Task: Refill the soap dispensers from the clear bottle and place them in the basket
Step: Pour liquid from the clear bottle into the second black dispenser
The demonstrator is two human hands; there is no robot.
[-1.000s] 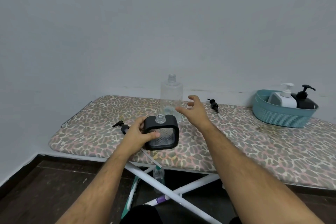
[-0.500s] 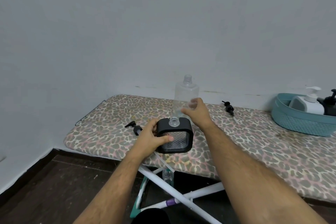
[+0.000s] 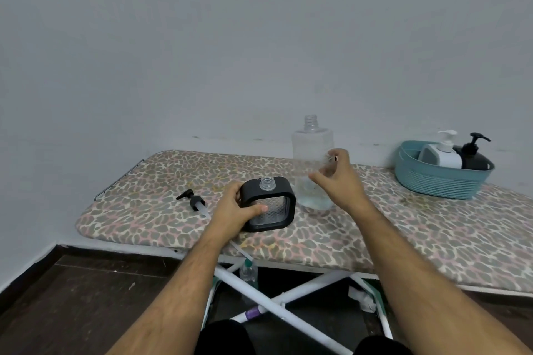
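Observation:
A black square soap dispenser (image 3: 272,206) with its neck uncapped stands on the leopard-print ironing board (image 3: 403,228), and my left hand (image 3: 233,212) grips its left side. Just behind and to the right stands the clear bottle (image 3: 312,143), uncapped, with a little liquid at the bottom. My right hand (image 3: 340,181) is at the bottle's right side, thumb in front of it and fingers spread; a firm grip does not show. A teal basket (image 3: 438,183) at the far right holds a white dispenser (image 3: 441,156) and a black dispenser (image 3: 473,157), both with pumps on.
A loose black pump head (image 3: 194,202) with its tube lies on the board left of my left hand. The grey wall runs right behind the board. Under the board are its white crossed legs (image 3: 274,300) and a small bottle (image 3: 248,271) on the dark floor.
My right hand has reached forward from above the square dispenser to the clear bottle's side. My left hand keeps its hold on the dispenser. The view has shifted a little.

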